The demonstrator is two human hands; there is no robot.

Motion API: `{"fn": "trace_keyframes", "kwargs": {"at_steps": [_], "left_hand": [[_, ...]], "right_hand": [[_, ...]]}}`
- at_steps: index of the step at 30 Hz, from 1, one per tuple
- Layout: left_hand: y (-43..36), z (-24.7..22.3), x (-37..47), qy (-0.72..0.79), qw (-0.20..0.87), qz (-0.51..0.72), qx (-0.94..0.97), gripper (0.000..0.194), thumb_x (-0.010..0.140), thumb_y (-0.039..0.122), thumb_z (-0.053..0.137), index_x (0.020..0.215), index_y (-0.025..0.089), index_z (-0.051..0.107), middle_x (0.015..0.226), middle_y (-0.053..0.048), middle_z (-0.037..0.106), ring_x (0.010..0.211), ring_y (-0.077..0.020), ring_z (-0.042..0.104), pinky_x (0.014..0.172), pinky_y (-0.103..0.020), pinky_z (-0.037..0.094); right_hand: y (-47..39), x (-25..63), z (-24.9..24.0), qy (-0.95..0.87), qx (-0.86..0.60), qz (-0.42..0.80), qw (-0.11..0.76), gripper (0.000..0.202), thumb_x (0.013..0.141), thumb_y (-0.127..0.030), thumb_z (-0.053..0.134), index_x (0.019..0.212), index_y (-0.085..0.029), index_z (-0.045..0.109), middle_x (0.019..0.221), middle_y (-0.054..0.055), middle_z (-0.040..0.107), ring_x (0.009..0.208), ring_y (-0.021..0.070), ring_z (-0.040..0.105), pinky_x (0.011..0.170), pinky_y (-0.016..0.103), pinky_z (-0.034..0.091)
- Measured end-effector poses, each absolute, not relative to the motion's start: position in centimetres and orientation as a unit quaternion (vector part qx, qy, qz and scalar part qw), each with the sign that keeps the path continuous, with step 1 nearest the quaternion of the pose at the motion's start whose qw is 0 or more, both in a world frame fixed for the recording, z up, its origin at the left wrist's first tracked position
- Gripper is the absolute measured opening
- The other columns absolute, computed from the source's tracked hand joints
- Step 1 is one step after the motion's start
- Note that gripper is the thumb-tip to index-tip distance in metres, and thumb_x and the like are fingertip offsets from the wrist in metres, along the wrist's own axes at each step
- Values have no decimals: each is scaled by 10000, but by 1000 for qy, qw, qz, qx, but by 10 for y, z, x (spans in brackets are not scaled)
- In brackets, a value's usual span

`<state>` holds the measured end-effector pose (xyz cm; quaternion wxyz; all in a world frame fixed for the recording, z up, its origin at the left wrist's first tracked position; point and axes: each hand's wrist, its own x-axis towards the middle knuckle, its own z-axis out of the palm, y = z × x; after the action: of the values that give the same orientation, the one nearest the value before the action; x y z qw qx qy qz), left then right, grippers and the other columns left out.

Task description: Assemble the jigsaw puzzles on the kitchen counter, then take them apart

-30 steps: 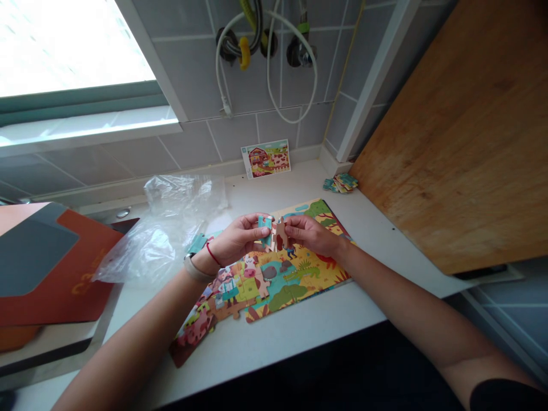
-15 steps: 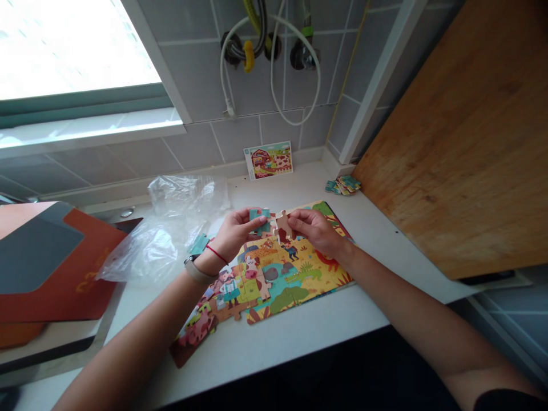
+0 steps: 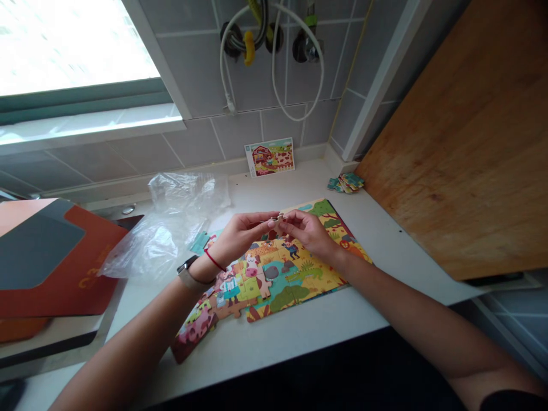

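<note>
Puzzle piece (image 3: 278,226), brown-patched with a pale edge, sits pinched between the fingertips of my left hand (image 3: 237,237) and right hand (image 3: 311,231), my left thumb lying over its left side and my right thumb against its right. Fingers hide much of it from me. It's held above the animal-picture board (image 3: 306,288), which lies on the bench (image 3: 274,349) partly under the joined pieces (image 3: 231,291).

Left hand (image 3: 237,237) and right hand (image 3: 311,233) nearly meet, each in a pinch grip, thumbs (image 3: 259,229) pointing inward. Left forearm (image 3: 141,334) and right forearm (image 3: 398,311) converge from either side.
</note>
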<state>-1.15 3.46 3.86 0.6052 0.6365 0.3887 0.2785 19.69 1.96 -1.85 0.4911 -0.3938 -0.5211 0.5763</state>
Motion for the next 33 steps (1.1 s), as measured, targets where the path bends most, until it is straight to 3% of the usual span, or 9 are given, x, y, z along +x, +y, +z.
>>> {"fn": "trace_keyframes", "kwargs": {"at_steps": [3, 6, 10, 12, 16, 23, 29, 33], "left_hand": [[39, 61, -30, 394, 536, 172, 726, 697, 930, 600, 678, 1458, 148, 622, 1125, -130, 789, 1009, -246, 735, 904, -400, 595], [32, 76, -50, 437, 402, 70, 802, 817, 892, 630, 704, 1557, 198, 509, 1235, -133, 759, 1057, -282, 734, 901, -413, 591], [-1, 57, -61, 461, 252, -25, 850, 972, 767, 613, 825, 1583, 235, 457, 1331, -152, 697, 1187, -363, 677, 1005, -485, 549], [-21, 36, -59, 461, 215, -22, 861, 1077, 697, 563, 888, 1603, 235, 406, 1402, -173, 629, 1229, -385, 644, 1026, -496, 543], [-45, 4, -56, 503, 172, 30, 846, 1067, 685, 382, 918, 1594, 273, 370, 1417, -156, 560, 1248, -383, 594, 1036, -529, 534], [-37, 9, -56, 518, 223, 70, 823, 1157, 513, 251, 991, 1527, 275, 434, 1277, -99, 533, 1208, -359, 576, 1046, -526, 540], [-58, 13, -46, 547, 141, 136, 814, 1027, 626, 117, 888, 1522, 305, 424, 1274, -74, 495, 1108, -286, 620, 991, -482, 576], [-75, 15, -44, 515, 96, 139, 840, 850, 794, 121, 779, 1541, 299, 413, 1267, -82, 569, 1102, -271, 645, 986, -454, 569]], "right_hand": [[18, 199, -17, -538, -384, 593, 460, 442, 805, -605, 831, 814, -210, 634, 770, -2, 656, 676, 129, 589, 608, 259, 501], [16, 198, -16, -539, -371, 631, 417, 440, 792, -583, 849, 803, -202, 630, 741, -8, 659, 662, 122, 585, 617, 253, 482], [14, 195, -14, -533, -372, 647, 398, 462, 772, -594, 855, 806, -193, 628, 728, -9, 657, 658, 121, 581, 620, 247, 480], [14, 195, -13, -530, -374, 644, 406, 474, 771, -606, 850, 788, -195, 613, 719, -13, 648, 643, 117, 568, 613, 246, 480], [18, 197, -16, -510, -387, 641, 423, 487, 746, -616, 859, 779, -198, 611, 688, -31, 617, 614, 105, 548, 587, 231, 462], [21, 197, -22, -492, -381, 651, 435, 506, 676, -611, 892, 771, -197, 618, 705, -27, 629, 618, 99, 550, 592, 227, 468], [21, 198, -20, -494, -369, 649, 446, 488, 654, -602, 895, 750, -206, 627, 685, -19, 611, 611, 115, 542, 557, 238, 458], [22, 199, -23, -507, -364, 641, 446, 510, 650, -634, 881, 735, -203, 622, 679, -12, 612, 631, 122, 549, 566, 240, 464]]}}
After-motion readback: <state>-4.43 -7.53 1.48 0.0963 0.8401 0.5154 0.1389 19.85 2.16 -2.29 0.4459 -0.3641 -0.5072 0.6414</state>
